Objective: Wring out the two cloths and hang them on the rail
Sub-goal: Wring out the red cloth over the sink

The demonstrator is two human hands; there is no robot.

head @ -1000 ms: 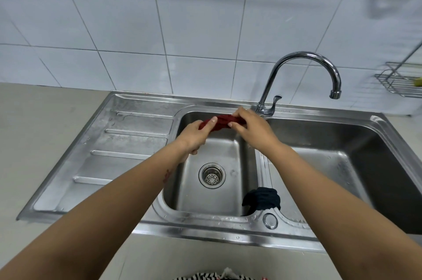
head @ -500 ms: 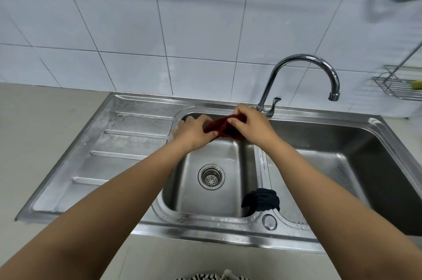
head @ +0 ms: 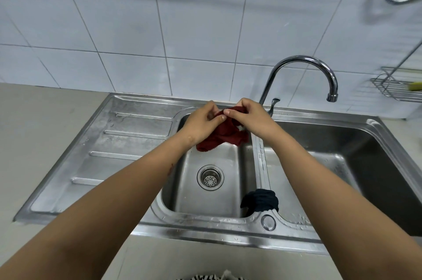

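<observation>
The dark cloth (head: 260,199) lies bunched on the divider at the near edge of the sink (head: 141,133). Farther back, over the left basin, your left hand (head: 202,123) and right hand (head: 249,117) both pinch the red cloth (head: 225,137), which hangs loose beneath them. The faucet (head: 303,69) arches behind.

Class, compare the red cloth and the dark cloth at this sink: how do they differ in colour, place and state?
The red cloth is dark red; the dark cloth looks navy or black. The red cloth is held above the left basin by the left hand and right hand; the dark cloth lies untouched on the sink divider. The red hangs loosely open; the dark sits bunched. Both are small cloths.
</observation>
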